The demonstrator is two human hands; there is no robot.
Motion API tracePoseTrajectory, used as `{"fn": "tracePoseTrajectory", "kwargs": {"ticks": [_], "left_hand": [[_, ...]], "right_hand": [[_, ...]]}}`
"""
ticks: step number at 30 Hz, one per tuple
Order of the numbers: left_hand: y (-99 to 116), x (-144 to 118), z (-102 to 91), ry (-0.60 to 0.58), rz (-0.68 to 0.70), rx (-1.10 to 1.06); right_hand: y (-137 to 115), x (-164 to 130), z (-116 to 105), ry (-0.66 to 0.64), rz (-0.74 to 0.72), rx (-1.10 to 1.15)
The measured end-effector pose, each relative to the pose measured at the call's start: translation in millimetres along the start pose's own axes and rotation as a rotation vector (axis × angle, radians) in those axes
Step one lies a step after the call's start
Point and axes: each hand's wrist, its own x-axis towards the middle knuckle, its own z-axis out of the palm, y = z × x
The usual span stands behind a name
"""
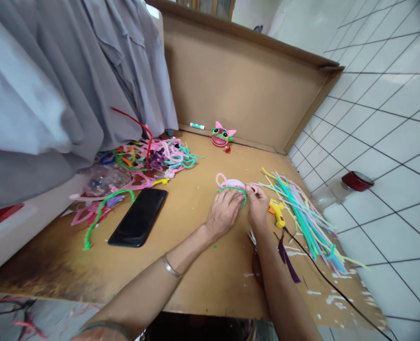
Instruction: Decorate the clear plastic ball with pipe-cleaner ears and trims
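A small craft piece (231,183), pale pink and white with a green pipe-cleaner rim and a pink loop on its left, sits low over the table. My left hand (225,211) curls over its near side and holds it. At its right end my right hand (258,207) pinches a pink pipe cleaner (251,188); fingers partly hide where it meets the piece. Just right of that hand lies a yellow hot glue gun (277,213) with a black cord. Scissors (254,260) rest partly hidden beneath my right forearm.
Loose pipe cleaners (298,208) spread along the right, beside a purple tassel (287,258). Leftward are a black phone (138,218) and a tangled heap of pipe cleaners (167,156). A finished-looking pink animal head (221,134) and a glue stick (197,126) stand by the cardboard wall (238,80).
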Motion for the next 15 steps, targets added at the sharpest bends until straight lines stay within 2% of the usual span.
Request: {"fn": "tracePoseTrajectory", "kwargs": {"ticks": [7,15], "left_hand": [[1.2,-3.0,0.7,-0.038,0.01,0.005],[0.7,-2.5,1.3,-0.005,-0.009,0.038]], "right_hand": [[7.0,-1.5,-6.0,0.065,0.116,0.117],[7.3,-1.9,-8.4,0.069,0.134,0.15]]}}
